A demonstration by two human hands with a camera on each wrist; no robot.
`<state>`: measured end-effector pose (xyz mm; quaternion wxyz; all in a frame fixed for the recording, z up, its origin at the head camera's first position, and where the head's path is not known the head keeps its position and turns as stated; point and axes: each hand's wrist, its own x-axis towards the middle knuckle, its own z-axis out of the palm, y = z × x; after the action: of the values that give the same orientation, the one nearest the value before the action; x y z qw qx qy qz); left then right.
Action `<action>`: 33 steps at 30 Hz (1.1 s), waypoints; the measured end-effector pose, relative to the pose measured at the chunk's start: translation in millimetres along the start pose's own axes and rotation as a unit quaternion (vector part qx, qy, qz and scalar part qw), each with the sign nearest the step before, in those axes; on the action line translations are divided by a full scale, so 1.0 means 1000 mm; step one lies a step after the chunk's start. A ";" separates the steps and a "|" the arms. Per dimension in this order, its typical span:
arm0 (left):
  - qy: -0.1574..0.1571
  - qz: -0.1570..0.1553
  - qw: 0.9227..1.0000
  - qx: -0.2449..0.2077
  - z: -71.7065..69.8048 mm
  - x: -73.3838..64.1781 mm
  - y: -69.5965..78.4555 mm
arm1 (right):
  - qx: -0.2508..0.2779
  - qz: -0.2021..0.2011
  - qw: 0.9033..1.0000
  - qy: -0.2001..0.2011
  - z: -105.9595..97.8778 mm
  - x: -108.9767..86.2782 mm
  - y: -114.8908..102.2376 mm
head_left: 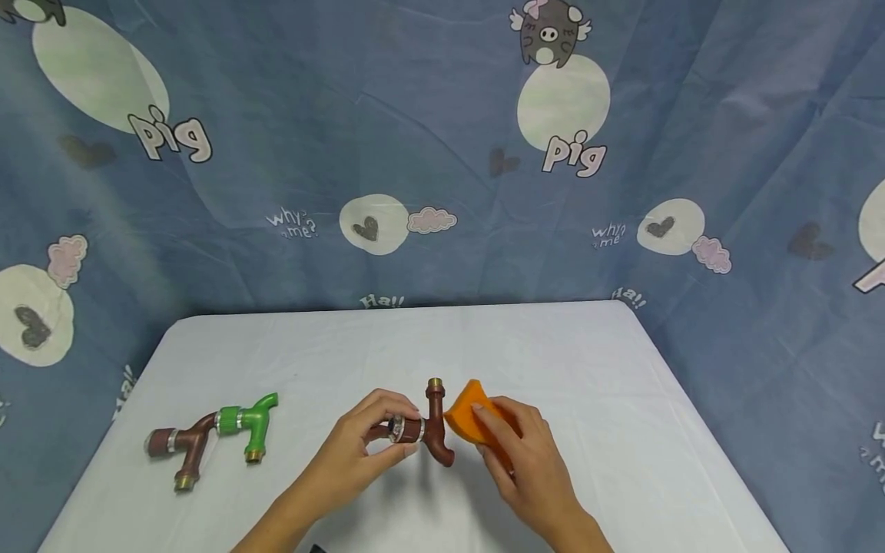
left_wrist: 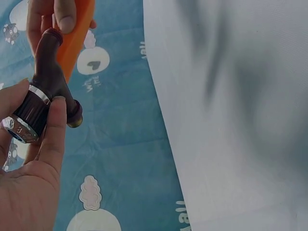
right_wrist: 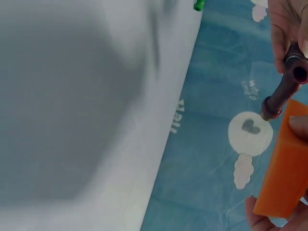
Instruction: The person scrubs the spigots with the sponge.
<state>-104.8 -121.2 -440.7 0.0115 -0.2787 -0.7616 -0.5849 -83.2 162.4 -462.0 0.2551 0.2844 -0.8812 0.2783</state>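
Both hands full, lower ctr of frame: my L hand [head_left: 354, 447] pinches a brown brass-tipped tap [head_left: 435, 432], my R hand [head_left: 532, 465] grips an orange curved block [head_left: 469, 415] just beside it. 2nd brown tap [head_left: 197, 445] & a green tap [head_left: 256, 422] lie lower left.

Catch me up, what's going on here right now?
A person has both hands busy above the white table. The left hand grips a brown tap by its knob end, with the brass-tipped end pointing away. The right hand holds an orange block right beside it; whether the two touch is hard to tell. Off to the left, a second brown tap and a green tap lie close together on the table.
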 end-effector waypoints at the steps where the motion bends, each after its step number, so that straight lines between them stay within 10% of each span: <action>1: 0.000 0.004 1.000 -0.002 0.001 0.000 0.000 | 0.003 0.000 1.000 0.001 -0.001 0.000 -0.001; 9: -0.007 0.005 1.000 -0.024 0.004 0.000 0.000 | 0.017 -0.050 0.999 -0.004 -0.003 0.004 -0.014; 23: -0.021 -0.036 0.994 -0.099 0.008 0.001 0.005 | -0.007 0.036 0.997 0.063 0.002 -0.004 -0.001; 33: -0.027 -0.021 0.993 -0.114 0.009 0.003 0.007 | 0.025 -0.044 0.995 0.088 0.001 0.002 -0.014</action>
<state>-101.1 -111.1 -436.0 -0.0531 -0.2779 -0.6955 -0.6604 -76.2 150.7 -456.6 0.3367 0.3035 -0.8347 0.3128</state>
